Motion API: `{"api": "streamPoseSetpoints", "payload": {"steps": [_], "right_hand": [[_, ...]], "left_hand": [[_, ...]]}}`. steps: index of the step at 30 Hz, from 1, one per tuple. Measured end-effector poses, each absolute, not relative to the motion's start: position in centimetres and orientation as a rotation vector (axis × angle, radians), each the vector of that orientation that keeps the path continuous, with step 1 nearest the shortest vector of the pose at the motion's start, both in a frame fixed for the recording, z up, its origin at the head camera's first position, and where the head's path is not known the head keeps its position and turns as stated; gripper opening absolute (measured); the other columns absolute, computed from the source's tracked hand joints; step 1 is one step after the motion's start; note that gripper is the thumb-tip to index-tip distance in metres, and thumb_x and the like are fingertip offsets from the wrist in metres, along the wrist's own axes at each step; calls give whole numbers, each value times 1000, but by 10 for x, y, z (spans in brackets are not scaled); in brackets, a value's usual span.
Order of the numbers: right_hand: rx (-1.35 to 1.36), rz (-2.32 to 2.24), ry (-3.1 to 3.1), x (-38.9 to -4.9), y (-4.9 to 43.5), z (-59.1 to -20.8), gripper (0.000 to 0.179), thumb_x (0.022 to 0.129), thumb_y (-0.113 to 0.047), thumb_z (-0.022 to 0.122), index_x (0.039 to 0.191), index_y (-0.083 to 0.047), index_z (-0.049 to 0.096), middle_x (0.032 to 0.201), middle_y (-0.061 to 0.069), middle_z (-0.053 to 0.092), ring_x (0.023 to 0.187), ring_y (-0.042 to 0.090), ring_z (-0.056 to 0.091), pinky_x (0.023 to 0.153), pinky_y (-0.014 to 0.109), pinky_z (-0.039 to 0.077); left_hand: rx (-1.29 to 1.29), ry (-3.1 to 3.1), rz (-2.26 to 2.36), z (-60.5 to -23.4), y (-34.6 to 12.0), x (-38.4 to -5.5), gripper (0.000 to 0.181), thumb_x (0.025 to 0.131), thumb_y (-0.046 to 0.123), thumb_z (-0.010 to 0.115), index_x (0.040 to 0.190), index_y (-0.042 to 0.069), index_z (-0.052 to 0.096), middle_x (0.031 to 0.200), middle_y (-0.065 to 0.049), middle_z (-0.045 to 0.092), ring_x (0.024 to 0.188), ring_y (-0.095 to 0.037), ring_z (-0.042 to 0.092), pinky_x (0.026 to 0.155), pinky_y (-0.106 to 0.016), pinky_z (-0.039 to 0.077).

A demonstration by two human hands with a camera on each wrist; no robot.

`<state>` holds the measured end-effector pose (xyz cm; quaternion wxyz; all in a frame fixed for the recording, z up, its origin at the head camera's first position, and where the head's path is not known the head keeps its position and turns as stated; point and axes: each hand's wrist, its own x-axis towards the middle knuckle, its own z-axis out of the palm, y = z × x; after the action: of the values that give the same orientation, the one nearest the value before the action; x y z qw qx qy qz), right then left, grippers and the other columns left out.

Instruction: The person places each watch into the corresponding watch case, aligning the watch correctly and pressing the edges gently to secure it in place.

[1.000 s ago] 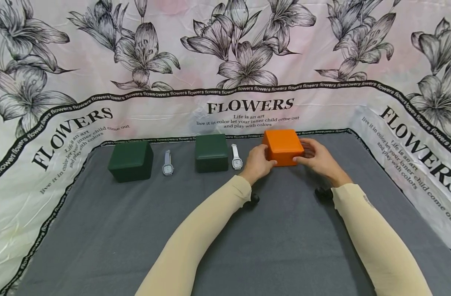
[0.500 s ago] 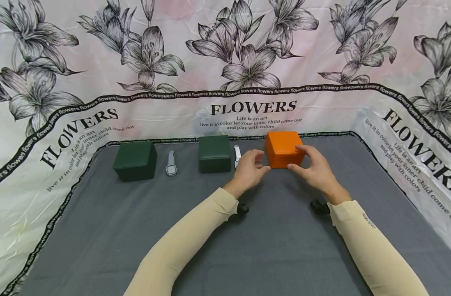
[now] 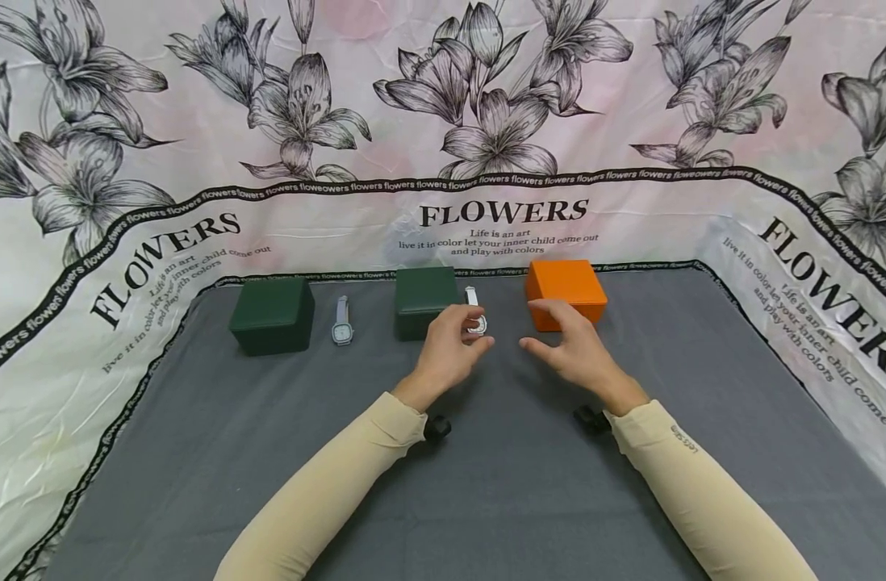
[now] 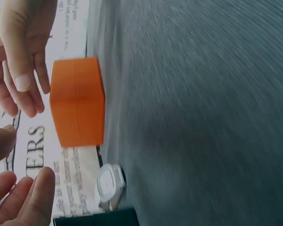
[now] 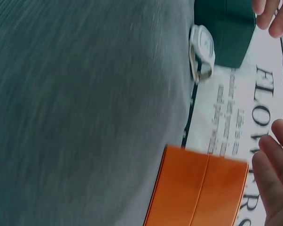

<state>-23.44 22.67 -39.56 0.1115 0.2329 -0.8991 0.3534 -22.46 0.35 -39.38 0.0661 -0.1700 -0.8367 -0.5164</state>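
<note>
In the head view my left hand (image 3: pixel 446 351) hovers in front of the middle green box (image 3: pixel 421 292), overlapping its corner and part of a white wristwatch (image 3: pixel 472 297). Its fingers are loosely bent around nothing. My right hand (image 3: pixel 577 347) is held in front of the closed orange box (image 3: pixel 570 282), fingers apart from the thumb and nothing between them. The left wrist view shows the orange box (image 4: pixel 78 103) standing apart from both hands, with the white watch (image 4: pixel 109 183) below it. In the right wrist view, the orange box (image 5: pixel 198 188) lies beside my right fingers (image 5: pixel 268 174).
A second green box (image 3: pixel 272 315) stands at the left, with another pale wristwatch (image 3: pixel 342 323) to its right. All sit in a row along the back of the grey cloth (image 3: pixel 486 484). Behind them hangs a floral sheet (image 3: pixel 501 145) with printed words.
Both hands have let go of the orange box and drawn back toward the person and leftward. The orange box stays in its place in the row; the view has shifted slightly.
</note>
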Motion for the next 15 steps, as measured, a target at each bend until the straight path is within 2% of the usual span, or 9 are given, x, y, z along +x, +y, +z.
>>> {"api": "streamPoseSetpoints", "payload": {"steps": [15], "right_hand": [[747, 1164, -2662, -252, 176, -401, 59, 83, -25, 76, 133, -3, 51, 129, 12, 55, 119, 27, 51, 100, 46, 42]], "left_hand": [[-381, -2454, -1463, -396, -51, -224, 40, 83, 7, 74, 120, -1, 60, 111, -15, 57, 98, -27, 63, 79, -25, 54]]}}
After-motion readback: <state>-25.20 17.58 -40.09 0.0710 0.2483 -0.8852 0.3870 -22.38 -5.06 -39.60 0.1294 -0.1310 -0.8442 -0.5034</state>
